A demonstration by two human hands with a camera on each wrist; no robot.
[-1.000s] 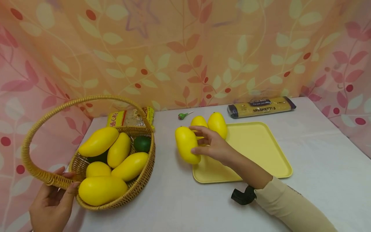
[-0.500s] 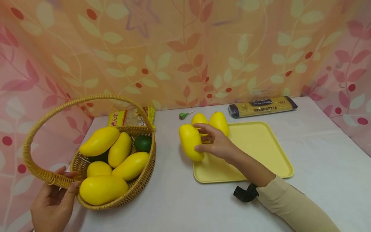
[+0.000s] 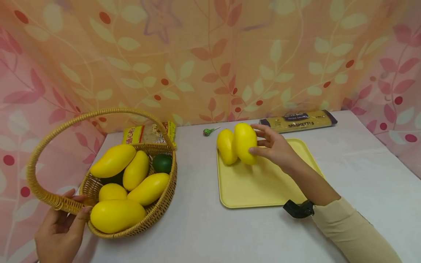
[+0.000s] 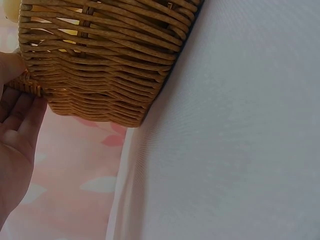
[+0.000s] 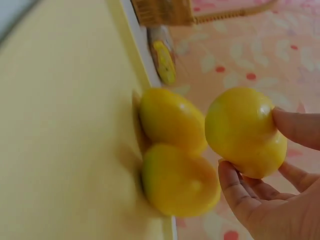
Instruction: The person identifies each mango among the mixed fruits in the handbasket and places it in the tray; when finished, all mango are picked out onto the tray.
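Observation:
My right hand [image 3: 274, 149] holds a yellow mango [image 3: 245, 143] between thumb and fingers, over the back left of a pale yellow tray [image 3: 250, 193]. A second mango [image 3: 226, 146] lies on the tray just left of it; another is hidden behind the held one in the head view. The right wrist view shows both lying mangoes, the nearer one [image 5: 180, 181] beside the farther [image 5: 172, 120], with the held mango [image 5: 245, 131] raised above them. At the left, my left hand [image 3: 59, 232] grips a wicker basket [image 3: 167, 197] where its handle meets the rim.
Several mangoes [image 3: 116, 215] and dark green fruit [image 3: 162, 163] fill the basket, whose tall handle [image 3: 98, 111] arches up. Behind it lies a pasta bag [image 3: 148, 133]. A lollipop [image 3: 208, 132] and a spaghetti pack [image 3: 299, 121] lie along the back, near the patterned curtain [image 3: 210, 65].
My right hand has carried the mango rightward and slightly back, from the tray's left edge to over the mangoes there. The left hand and basket stay where they were.

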